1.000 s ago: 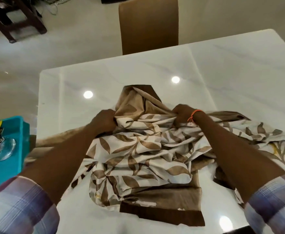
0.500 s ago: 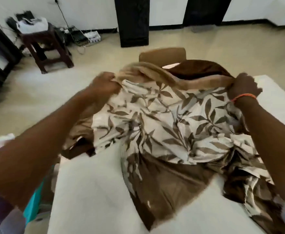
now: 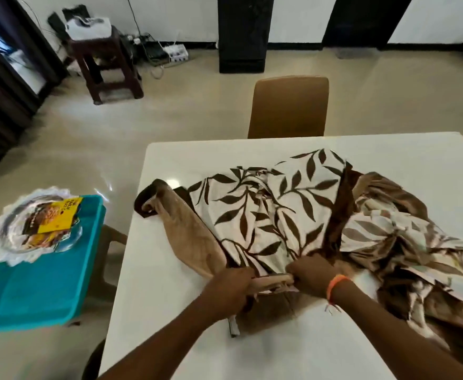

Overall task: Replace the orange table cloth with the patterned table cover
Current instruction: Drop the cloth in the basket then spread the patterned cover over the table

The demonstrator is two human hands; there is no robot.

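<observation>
The patterned table cover [image 3: 277, 207], cream with brown leaves and a brown border, lies partly spread and bunched on the white table [image 3: 170, 270]. My left hand [image 3: 231, 286] and my right hand [image 3: 314, 274], with an orange band at the wrist, sit close together near the table's front, both gripping a gathered edge of the cover. A tan underside flap trails off to the left. More crumpled cover is heaped at the right. No orange cloth is in view.
A tan chair [image 3: 289, 105] stands at the table's far side. To the left a teal tray [image 3: 41, 267] carries a glass dish [image 3: 38, 223] with a yellow packet on a white doily. A dark stool [image 3: 107, 61] and a black pillar [image 3: 242, 34] stand further back.
My hands held the cover up in the air and apart; now they have come down close together near the table's front, and the cover has dropped and spread over the table.
</observation>
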